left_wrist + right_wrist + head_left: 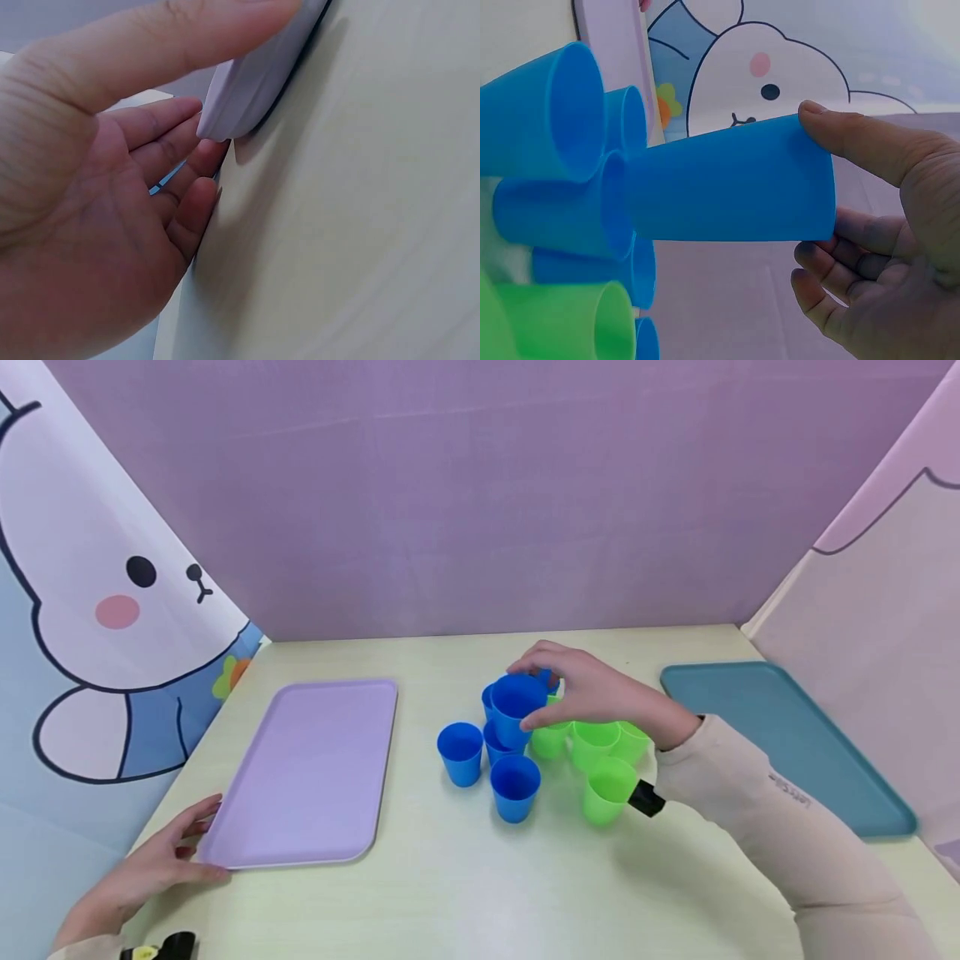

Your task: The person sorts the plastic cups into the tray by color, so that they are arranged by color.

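My right hand (581, 685) holds a blue cup (735, 184) by its rim, thumb on one side and fingers on the other. That cup's base overlaps the mouth of another blue cup (562, 217) in the right wrist view. More blue cups stand around it, among them one at the left (461, 756) and one in front (515, 793). Several green cups (606, 793) stand just right of these, below my right forearm. At the near left corner of the purple tray (307, 768), my left hand (153, 864) rests with fingers loosely bent around the corner.
A teal tray (787, 752) lies on the right side of the pale table (435, 893), partly covered by my right sleeve. A purple cloth wall (480, 510) rises behind the table, with printed cloth panels (112, 568) on both sides.
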Available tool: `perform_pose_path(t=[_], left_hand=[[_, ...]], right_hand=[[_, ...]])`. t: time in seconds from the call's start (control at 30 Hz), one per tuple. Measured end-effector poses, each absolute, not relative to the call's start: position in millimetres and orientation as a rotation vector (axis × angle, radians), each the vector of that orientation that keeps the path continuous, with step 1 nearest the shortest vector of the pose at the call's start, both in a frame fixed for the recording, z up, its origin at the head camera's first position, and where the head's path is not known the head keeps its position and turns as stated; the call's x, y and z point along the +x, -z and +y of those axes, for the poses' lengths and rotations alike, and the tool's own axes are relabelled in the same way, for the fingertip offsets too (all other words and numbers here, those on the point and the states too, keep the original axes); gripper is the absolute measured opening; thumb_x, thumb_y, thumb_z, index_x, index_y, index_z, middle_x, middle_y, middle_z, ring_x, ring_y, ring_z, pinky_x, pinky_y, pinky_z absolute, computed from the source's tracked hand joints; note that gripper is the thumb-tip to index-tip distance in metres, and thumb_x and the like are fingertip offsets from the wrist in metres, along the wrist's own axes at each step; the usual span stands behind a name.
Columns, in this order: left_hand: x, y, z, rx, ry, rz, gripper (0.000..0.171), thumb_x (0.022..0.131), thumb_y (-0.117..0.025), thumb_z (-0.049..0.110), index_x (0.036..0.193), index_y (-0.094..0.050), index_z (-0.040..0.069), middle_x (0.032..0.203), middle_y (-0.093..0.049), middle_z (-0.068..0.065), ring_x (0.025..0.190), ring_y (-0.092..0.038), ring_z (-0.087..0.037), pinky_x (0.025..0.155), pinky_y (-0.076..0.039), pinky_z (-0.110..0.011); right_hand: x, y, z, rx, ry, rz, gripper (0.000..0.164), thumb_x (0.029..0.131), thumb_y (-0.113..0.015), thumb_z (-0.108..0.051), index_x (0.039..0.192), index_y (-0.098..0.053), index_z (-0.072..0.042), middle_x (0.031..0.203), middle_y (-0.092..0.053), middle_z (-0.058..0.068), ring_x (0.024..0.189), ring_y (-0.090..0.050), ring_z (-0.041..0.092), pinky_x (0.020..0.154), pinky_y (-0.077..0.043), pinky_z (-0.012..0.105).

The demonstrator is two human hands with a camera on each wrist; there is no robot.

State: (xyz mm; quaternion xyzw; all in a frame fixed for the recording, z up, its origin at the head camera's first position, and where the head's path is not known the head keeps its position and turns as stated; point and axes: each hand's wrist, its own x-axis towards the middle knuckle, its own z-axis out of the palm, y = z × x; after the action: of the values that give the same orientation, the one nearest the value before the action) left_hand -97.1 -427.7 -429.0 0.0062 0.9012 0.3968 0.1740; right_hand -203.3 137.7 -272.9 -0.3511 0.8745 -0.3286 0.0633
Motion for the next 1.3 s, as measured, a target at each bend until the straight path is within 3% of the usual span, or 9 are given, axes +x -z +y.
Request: perform_pose_path(t=[0.27, 0.43, 0.63, 0.8, 0.87, 1.1, 1.3], left_hand=[[-98.9, 430.0, -427.6, -0.016, -1.102, 2.520, 0.100, 0.088, -0.077, 0.016, 0.153, -0.007, -0.012, 0.148, -0.024, -0.039, 0.115, -0.047, -0.028, 0.079, -0.046, -0.022], [-97.6, 431.5, -427.4, -0.039, -1.106, 2.497, 0.099, 0.090, -0.075, 0.018, 0.153, -0.005, -0.010, 0.148, -0.025, -0.039, 0.118, -0.046, -0.036, 0.079, -0.046, -0.025], [-96.5, 432.5, -426.3, -0.036, -1.086, 2.518, 0.098, 0.089, -0.076, 0.018, 0.153, -0.008, -0.010, 0.146, -0.029, -0.038, 0.112, -0.047, -0.025, 0.079, -0.045, -0.023], [-98.3, 432.1, -428.8, -0.047, -1.077, 2.523, 0.099, 0.089, -0.076, 0.020, 0.154, -0.007, -0.009, 0.147, -0.027, -0.038, 0.116, -0.046, -0.032, 0.079, -0.045, -0.024], [-98.7, 432.2, -430.4, -0.041, -1.092, 2.522, 0.098, 0.089, -0.076, 0.020, 0.154, -0.007, -0.009, 0.148, -0.027, -0.038, 0.115, -0.047, -0.027, 0.079, -0.045, -0.023], [-96.5, 434.4, -434.6, -0.006, -1.175, 2.522, 0.096, 0.088, -0.076, 0.015, 0.154, -0.011, -0.008, 0.147, -0.030, -0.035, 0.099, -0.041, 0.012, 0.078, -0.044, -0.017], [-98.2, 435.4, -436.2, -0.006, -1.140, 2.534, 0.095, 0.089, -0.075, 0.015, 0.153, -0.011, -0.010, 0.147, -0.027, -0.038, 0.095, -0.035, 0.019, 0.077, -0.042, -0.016]], right_hand=[[-215.9, 271.6, 106.5, -1.086, 1.003, 2.602, 0.063, 0.080, -0.085, -0.025, 0.134, -0.059, -0.006, 0.120, -0.058, 0.004, 0.113, -0.053, 0.020, 0.094, -0.051, 0.042], [-222.2, 272.6, 82.6, -1.098, 1.017, 2.550, 0.063, 0.081, -0.084, -0.025, 0.135, -0.058, -0.006, 0.121, -0.058, 0.003, 0.114, -0.053, 0.018, 0.095, -0.050, 0.039], [-230.5, 277.4, 53.6, -1.106, 1.005, 2.532, 0.064, 0.081, -0.085, -0.026, 0.136, -0.058, -0.008, 0.122, -0.058, 0.001, 0.114, -0.052, 0.015, 0.094, -0.050, 0.035], [-235.9, 279.3, 30.7, -1.072, 0.994, 2.535, 0.065, 0.081, -0.084, -0.028, 0.138, -0.057, -0.010, 0.123, -0.057, -0.001, 0.115, -0.051, 0.013, 0.092, -0.050, 0.028], [-238.1, 279.2, 22.2, -1.056, 0.996, 2.533, 0.066, 0.082, -0.084, -0.028, 0.138, -0.056, -0.011, 0.124, -0.057, 0.000, 0.115, -0.051, 0.014, 0.092, -0.050, 0.026], [-245.4, 281.4, -9.0, -1.000, 1.035, 2.506, 0.068, 0.081, -0.085, -0.026, 0.140, -0.055, -0.010, 0.126, -0.056, 0.002, 0.116, -0.052, 0.015, 0.088, -0.052, 0.024], [-250.5, 287.6, -37.3, -1.005, 1.039, 2.504, 0.067, 0.081, -0.085, -0.025, 0.139, -0.057, -0.008, 0.122, -0.056, 0.001, 0.112, -0.052, 0.015, 0.083, -0.051, 0.020]])
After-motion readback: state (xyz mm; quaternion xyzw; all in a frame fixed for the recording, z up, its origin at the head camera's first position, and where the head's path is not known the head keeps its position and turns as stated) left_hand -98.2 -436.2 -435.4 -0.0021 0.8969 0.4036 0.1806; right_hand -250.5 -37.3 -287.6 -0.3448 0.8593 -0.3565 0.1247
